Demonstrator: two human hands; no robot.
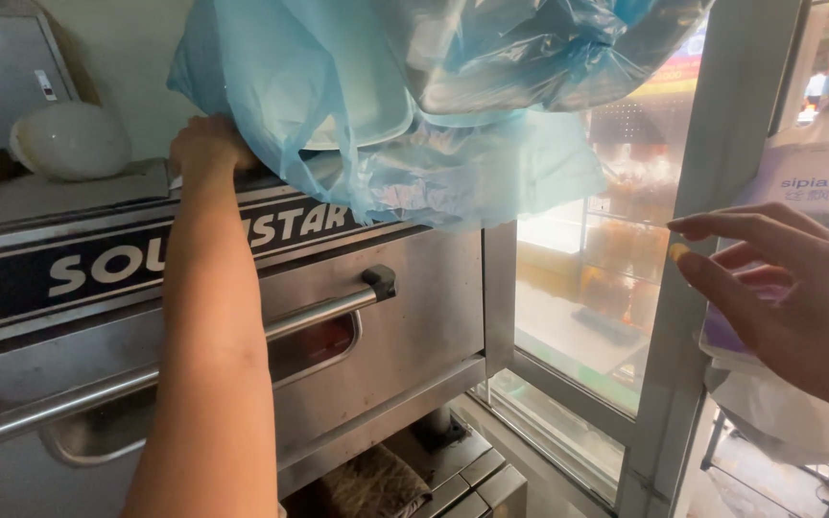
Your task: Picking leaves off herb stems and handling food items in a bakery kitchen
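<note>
Bakery shop kitchen: steel deck oven [376,326], street-facing window [606,288].

Both arms are bare, with no sleeve showing anywhere along them. The left hand [205,146], up beside the blue plastic bag [414,105], carries no glove, ring or watch, and its long forearm below the bag is likewise uncovered. The right hand [798,307], well to the right of the bag, is also ungloved and ringless; its fingers are slender, with short, plain nails.

Steel oven [414,317] with long handle [194,360], white dome [71,140], window frame [712,240].
</note>
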